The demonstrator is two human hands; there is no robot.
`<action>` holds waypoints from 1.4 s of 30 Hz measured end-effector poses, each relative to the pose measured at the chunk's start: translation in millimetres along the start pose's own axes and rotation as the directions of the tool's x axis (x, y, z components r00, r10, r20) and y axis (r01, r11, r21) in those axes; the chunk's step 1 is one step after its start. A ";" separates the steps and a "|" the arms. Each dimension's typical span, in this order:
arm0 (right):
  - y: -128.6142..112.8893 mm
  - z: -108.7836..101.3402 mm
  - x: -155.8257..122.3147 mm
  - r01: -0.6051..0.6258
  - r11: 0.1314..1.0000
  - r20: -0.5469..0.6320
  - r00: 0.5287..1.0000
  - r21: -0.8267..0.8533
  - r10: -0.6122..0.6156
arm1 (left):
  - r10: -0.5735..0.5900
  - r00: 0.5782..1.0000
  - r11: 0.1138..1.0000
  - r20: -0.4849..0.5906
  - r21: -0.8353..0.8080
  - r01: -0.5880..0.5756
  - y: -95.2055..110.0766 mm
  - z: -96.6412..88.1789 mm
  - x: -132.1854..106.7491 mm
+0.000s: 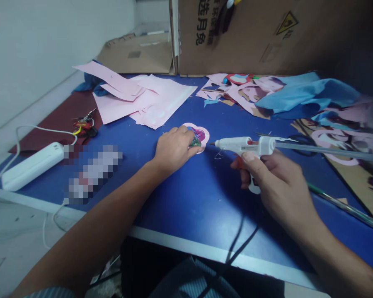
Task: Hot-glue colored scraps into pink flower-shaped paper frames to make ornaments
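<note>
The right hand (276, 174) is wrapped around a white hot-glue gun (236, 144), its nozzle just short of a pink scalloped cutout (206, 135) that the left hand (174, 150) pinches above the blue tabletop (192, 207). The cutting of this outline looks done; whether its purple-and-green piece (199, 135) is glued I cannot tell. Behind, uncut-looking pink sheets (168, 95) remain; a cardboard box (236, 54) reads "选月兔" beside a flame warning triangle (287, 22).

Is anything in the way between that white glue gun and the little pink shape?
Nothing visible. The glue gun, held in the right hand, points at the bare right edge of the pink shape across a small gap. The left hand covers only its left side.
</note>
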State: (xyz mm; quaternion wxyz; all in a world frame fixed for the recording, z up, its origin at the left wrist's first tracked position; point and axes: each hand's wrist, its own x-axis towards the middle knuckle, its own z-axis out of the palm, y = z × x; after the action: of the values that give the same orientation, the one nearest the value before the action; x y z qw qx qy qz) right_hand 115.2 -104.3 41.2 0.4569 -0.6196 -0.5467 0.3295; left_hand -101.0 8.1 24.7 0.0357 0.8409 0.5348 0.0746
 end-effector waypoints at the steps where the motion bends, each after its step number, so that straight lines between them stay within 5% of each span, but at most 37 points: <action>1: 0.2 0.2 0.1 -0.001 1.000 0.001 1.000 0.000 0.001 | -0.004 1.000 1.000 0.006 0.001 0.004 0.7 0.1 -0.1; 9: 3.0 -0.7 1.5 0.007 1.000 -0.009 1.000 -0.028 -0.007 | 0.041 0.998 0.995 0.048 -0.094 -0.036 -12.0 -12.0 0.5; 17: 5.0 -0.6 1.9 0.016 0.999 -0.015 1.000 -0.034 -0.016 | 0.362 0.930 0.925 0.066 -0.146 -0.350 -21.5 -15.6 -1.6; 35: 5.7 -0.4 0.2 -0.001 1.000 0.014 1.000 -0.012 0.001 | 0.371 0.927 0.928 0.048 -0.070 -0.367 -20.4 -10.3 -0.1; 42: 3.5 -1.4 -1.3 0.004 1.000 0.021 1.000 -0.013 -0.004 | 0.340 0.940 0.916 0.027 -0.235 -0.325 -25.7 -18.7 0.4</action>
State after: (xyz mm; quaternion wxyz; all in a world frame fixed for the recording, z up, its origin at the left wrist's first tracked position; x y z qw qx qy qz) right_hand 117.6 -105.7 38.4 0.4477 -0.6178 -0.5548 0.3317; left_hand -126.8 19.0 39.6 0.1360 0.9119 0.3706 0.1120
